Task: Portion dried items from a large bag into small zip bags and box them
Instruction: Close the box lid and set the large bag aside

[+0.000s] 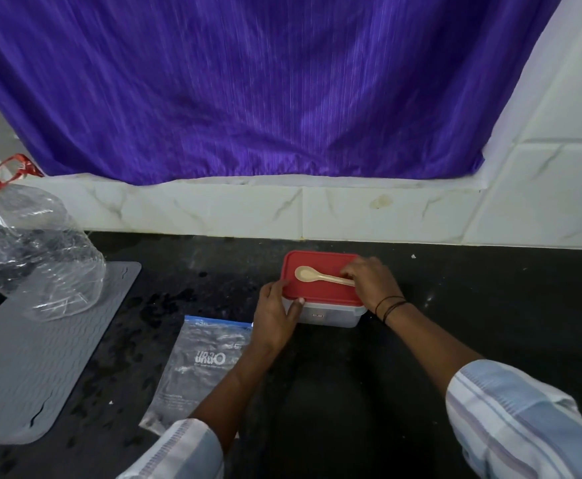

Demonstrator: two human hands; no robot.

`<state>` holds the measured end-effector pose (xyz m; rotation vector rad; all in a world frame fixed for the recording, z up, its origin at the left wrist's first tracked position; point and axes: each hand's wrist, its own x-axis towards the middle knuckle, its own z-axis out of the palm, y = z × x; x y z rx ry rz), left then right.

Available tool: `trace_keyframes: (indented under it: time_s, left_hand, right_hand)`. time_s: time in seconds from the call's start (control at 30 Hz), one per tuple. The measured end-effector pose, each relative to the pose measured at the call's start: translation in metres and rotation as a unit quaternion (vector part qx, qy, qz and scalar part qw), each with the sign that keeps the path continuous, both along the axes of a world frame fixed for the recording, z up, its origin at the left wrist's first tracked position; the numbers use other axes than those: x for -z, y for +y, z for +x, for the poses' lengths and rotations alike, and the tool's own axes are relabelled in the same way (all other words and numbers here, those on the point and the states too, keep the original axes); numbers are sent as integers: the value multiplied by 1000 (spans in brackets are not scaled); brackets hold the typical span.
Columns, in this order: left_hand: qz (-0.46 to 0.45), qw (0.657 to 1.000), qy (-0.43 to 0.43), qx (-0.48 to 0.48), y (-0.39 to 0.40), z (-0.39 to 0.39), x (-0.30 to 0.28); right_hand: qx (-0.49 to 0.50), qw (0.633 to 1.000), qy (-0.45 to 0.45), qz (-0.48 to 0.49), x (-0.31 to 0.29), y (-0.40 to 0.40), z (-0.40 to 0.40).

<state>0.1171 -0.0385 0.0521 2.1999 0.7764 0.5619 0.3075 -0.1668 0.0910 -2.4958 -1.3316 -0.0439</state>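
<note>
Two bare hands work at a clear rectangular plastic box (331,314) capped with a red snap-on lid (320,290), which stands on the black speckled stone counter (351,392) a little in front of the white marble-patterned tile wall (213,209). In the head view, the left hand (275,314) holds the box at its near left corner, thumb curled onto the lid's front edge and the other fingers bent along the left side. The right hand (372,281) rests over the right part of the lid, its fingers curled down onto the handle of a pale beige plastic spoon (317,275) that lies flat on the lid with its bowl pointing left; a dark thread band circles that wrist. Both forearms come out of pale blue and white striped sleeves (524,420). Just left of the box and nearer the camera, a flat clear zip bag with a blue seal strip and white printed lettering (199,368) lies on the counter, partly hidden under the left forearm. Farther left, a grey ribbed rubber mat (41,368) covers the counter, and on its far end sits a large crumpled clear plastic bag with red trim at its mouth (37,257); what it holds cannot be made out. Above the tiled ledge hangs a purple pleated curtain (265,84).
</note>
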Motion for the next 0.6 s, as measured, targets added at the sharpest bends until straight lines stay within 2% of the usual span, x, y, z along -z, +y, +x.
trace_keyframes:
  time_s: [0.17,0.23,0.33,0.37,0.43,0.5,0.6]
  left_hand:
    - [6,999,-35,8,0,-10,5]
    - [26,999,-18,4,2,-25,11]
    - [123,989,76,-4,5,-60,26]
    - [160,978,132,1,8,-71,31]
    - [176,952,251,13,10,-89,43]
    - [157,936,315,17,9,-98,56]
    - [139,929,343,5,-1,-99,66]
  right_hand:
    - [11,998,-10,65,5,-5,-5]
    - [24,993,-9,113,10,-12,-10]
    - [56,984,116,126,21,-26,-22]
    - [63,976,174,117,25,-29,-26]
    - [67,959,253,112,32,-31,-32]
    - [72,952,270,125,34,-29,-34]
    - [70,952,271,122,32,-26,-35]
